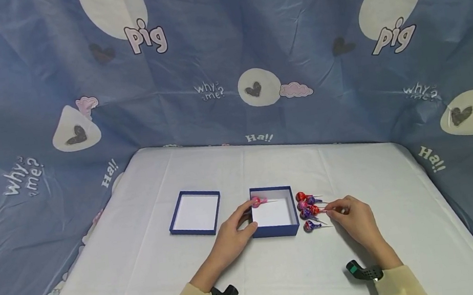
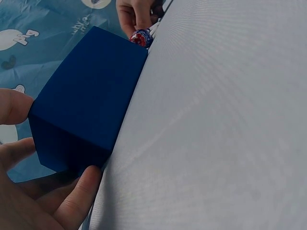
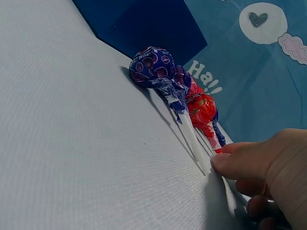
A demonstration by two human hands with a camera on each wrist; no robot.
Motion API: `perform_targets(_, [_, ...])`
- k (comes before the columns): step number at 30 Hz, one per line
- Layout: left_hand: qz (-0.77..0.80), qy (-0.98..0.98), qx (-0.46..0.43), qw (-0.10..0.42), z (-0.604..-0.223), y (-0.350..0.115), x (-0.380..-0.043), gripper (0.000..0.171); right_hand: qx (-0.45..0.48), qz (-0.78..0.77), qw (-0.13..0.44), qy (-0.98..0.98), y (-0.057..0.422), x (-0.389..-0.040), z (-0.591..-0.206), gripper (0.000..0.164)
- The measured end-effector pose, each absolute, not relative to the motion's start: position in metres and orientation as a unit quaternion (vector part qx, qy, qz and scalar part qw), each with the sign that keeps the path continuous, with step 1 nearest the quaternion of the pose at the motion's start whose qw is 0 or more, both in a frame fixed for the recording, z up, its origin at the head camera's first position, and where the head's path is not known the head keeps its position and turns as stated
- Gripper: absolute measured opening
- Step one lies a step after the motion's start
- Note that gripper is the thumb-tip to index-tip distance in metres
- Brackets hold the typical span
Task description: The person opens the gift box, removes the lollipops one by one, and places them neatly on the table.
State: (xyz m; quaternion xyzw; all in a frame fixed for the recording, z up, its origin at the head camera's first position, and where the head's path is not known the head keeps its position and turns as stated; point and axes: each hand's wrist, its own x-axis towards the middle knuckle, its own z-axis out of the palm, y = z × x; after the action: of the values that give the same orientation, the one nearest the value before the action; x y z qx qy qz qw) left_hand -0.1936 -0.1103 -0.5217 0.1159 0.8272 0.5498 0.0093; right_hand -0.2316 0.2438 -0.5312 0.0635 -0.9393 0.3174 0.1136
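Note:
A blue box [image 1: 275, 232] with a white inside stands on the table. My left hand [image 1: 231, 234] grips its left side, with fingers at the far part and the thumb at the near left corner. One pink-wrapped lollipop [image 1: 256, 202] lies inside the box, against the left wall by my fingertips. To the right of the box, my right hand [image 1: 356, 219] pinches the stick of a red-wrapped lollipop [image 3: 201, 110] between thumb and forefinger. Its head lies among the others. Beside it, nearest me, a purple-wrapped lollipop [image 3: 152, 67] rests on the table with its white stick pointing right.
Left of the box lies its blue-rimmed lid [image 1: 193, 232], white inside facing up. Several other lollipops, among them a red one [image 1: 300, 196] and a pink one [image 1: 302, 205], lie in a column along the box's right side. A printed blue curtain [image 1: 198, 122] hangs behind the white-covered table [image 1: 288, 279].

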Motion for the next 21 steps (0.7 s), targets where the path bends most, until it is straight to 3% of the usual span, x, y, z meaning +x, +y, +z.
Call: perform_targets(21, [0.54, 0.833, 0.121, -0.002, -0.521, -0.11, -0.192, 0.057, 0.038, 0.362, 0.101, -0.926, 0.253, -0.229, -0.517, 0.018])
